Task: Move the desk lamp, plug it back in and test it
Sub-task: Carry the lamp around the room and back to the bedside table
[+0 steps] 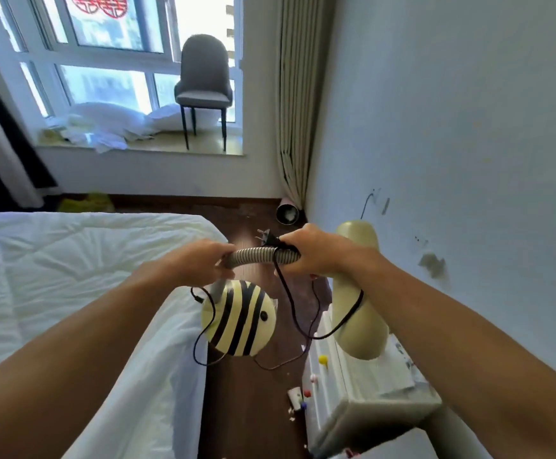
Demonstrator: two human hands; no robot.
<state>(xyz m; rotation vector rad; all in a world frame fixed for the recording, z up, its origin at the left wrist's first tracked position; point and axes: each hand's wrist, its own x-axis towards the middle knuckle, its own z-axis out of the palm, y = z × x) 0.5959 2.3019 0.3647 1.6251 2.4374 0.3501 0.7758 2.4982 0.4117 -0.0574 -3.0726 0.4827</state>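
The desk lamp hangs in the air over the gap between bed and nightstand. Its yellow base with black bee stripes (238, 318) dangles low, and its ribbed flexible neck (256, 255) runs level between my hands. My left hand (197, 260) grips the neck's left end. My right hand (313, 250) grips the right end together with the black plug (268, 239), whose prongs point left. The cream lamp head (357, 289) sits under my right forearm. The black cord (290, 299) loops down toward the floor.
A white bed (81, 279) fills the left. A white nightstand (362, 385) with coloured knobs stands against the right wall. Dark wood floor (243, 409) with small litter lies between them. A small bin (287, 213) sits by the curtain; a grey chair (205, 84) is on the window ledge.
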